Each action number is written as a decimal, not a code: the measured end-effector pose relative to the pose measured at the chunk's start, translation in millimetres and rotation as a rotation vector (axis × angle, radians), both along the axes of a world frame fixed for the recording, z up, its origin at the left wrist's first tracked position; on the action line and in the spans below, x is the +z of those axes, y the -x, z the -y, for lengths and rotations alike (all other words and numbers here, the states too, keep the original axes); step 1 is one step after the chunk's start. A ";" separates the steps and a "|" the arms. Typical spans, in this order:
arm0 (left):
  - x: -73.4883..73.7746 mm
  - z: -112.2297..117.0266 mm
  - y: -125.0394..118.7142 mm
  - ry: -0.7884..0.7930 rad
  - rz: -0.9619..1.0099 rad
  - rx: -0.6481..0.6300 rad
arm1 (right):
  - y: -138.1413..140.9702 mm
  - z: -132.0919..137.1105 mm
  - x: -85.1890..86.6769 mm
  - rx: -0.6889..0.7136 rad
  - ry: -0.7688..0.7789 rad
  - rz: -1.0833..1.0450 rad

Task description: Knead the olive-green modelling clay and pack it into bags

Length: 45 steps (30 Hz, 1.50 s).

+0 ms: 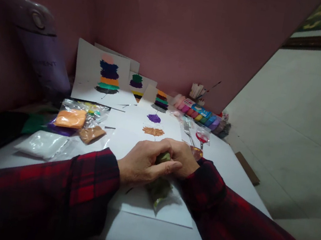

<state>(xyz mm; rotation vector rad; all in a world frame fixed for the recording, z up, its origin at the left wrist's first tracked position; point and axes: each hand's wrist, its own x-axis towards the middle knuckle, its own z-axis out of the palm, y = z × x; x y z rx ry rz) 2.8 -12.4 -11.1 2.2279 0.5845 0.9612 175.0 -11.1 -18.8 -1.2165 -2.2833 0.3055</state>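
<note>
The left hand [141, 161] and the right hand [184, 159] meet over a paper sheet [169, 215] near the front of the white surface [232, 176]. Each grip is closed on a clear bag of green clay [159, 189]. To the left lie an orange clay bag [71, 118], a brown clay bag [91, 134] and a white bag [43, 144]. A row of clay tubs [202, 116] lines the far wall. The surface's right edge runs close beside the right sleeve, with bare room along the front.

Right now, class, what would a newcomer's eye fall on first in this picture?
At the centre, the left hand and right hand pinch a green packet over a white sheet. Behind them, sheets with stacked colour bands lean at the wall, and a row of bright packs lies to their right.
</note>
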 end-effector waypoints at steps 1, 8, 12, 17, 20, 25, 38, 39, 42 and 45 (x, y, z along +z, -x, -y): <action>-0.9 -0.2 -0.3 -0.008 0.006 -0.003 | 0.2 0.0 0.0 -0.004 0.010 0.000; -4.2 -2.3 0.0 -0.032 -0.039 0.005 | -0.5 1.6 -0.3 0.031 0.039 -0.019; -4.7 -3.6 0.5 -0.009 -0.077 0.022 | 0.3 2.7 0.4 0.052 0.024 -0.041; -2.9 -2.8 0.6 -0.005 -0.101 0.026 | 1.9 4.2 2.1 0.051 0.029 -0.046; -1.8 -2.1 1.0 -0.007 -0.108 0.020 | 2.3 5.6 4.4 0.043 0.038 -0.044; -2.0 -2.2 1.0 -0.009 -0.122 0.019 | 2.6 6.6 5.5 0.052 0.041 -0.037; -4.2 -3.4 0.3 -0.031 -0.095 0.006 | 3.3 7.1 4.8 0.024 0.042 -0.034; -4.2 -3.4 0.1 -0.030 -0.099 0.002 | 3.5 7.4 5.3 0.020 0.048 -0.036; -4.2 -3.3 0.0 -0.032 -0.114 -0.001 | 4.0 8.1 6.1 0.013 0.052 -0.038; -5.0 -3.3 0.1 -0.035 -0.121 0.018 | 3.8 8.0 6.3 0.025 0.066 -0.040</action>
